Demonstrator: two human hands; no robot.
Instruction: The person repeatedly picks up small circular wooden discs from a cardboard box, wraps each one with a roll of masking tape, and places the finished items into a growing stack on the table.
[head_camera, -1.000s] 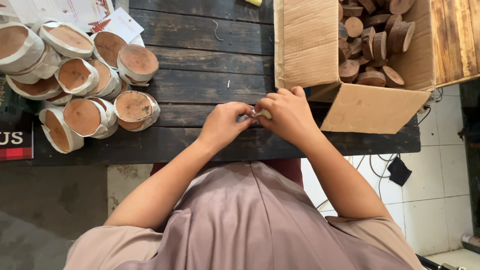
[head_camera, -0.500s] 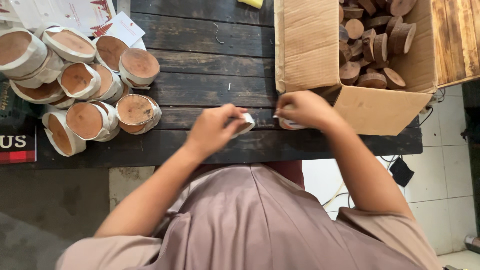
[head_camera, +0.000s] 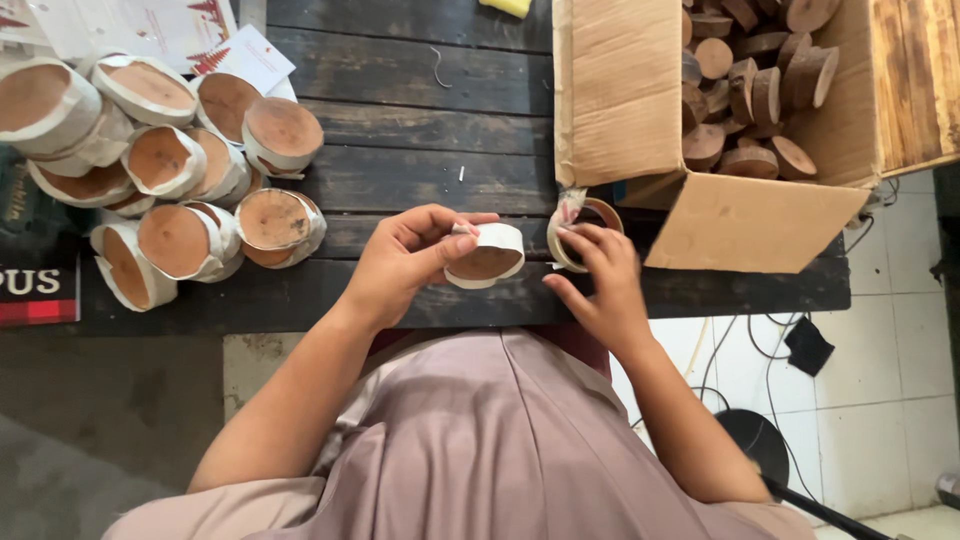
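Left hand (head_camera: 405, 262): fingers clamped on a wooden disc (head_camera: 486, 258) banded in white paper, held above the near edge of the dark plank table (head_camera: 420, 130). Right hand (head_camera: 600, 280): fingers curled on a tape roll (head_camera: 578, 226), just right of the disc. Cardboard box (head_camera: 640, 90) of bare wood slices (head_camera: 750, 90): behind the tape roll. Heap of wrapped discs (head_camera: 180, 170): far left of the disc.

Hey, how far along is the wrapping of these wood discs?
Done: a pile of wrapped discs lies at the left of the table. In hand: the left hand holds one disc with a white strip around it, while the right hand is on the tape roll. Left: the box holds many bare discs.
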